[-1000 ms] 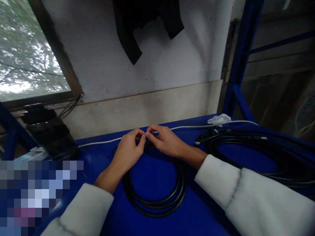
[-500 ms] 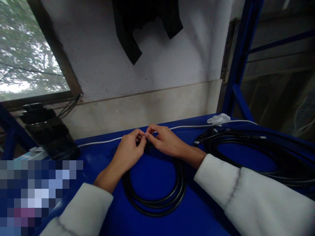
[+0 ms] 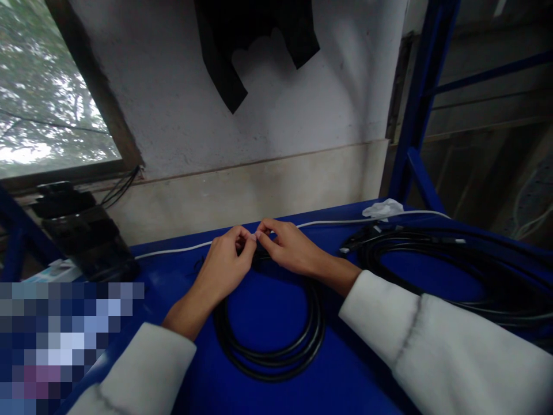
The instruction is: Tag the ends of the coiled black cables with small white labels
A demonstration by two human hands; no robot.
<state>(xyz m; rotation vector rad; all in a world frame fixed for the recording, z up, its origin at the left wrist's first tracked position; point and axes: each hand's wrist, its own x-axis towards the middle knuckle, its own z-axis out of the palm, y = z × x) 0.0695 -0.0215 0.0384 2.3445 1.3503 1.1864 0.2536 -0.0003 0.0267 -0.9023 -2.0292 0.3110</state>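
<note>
A coil of black cable [image 3: 272, 363] lies on the blue table [image 3: 268, 311] in front of me. Over the far side of the coil, my left hand [image 3: 228, 259] is closed in a pinch, thumb against fingers. My right hand [image 3: 289, 245] pinches too, its fingertips meeting those of the left. Whatever sits between the fingertips is too small to make out. Both hands partly hide the far part of the coil.
At the right lies a larger coil of black cable [image 3: 432, 300], with crumpled white plastic [image 3: 382, 208] behind it. A white cable [image 3: 173, 250] runs along the table's back edge. A dark bottle [image 3: 86, 236] stands at the left.
The fingertips of both hands have shifted very slightly and stay together. The coils and the other objects have not moved.
</note>
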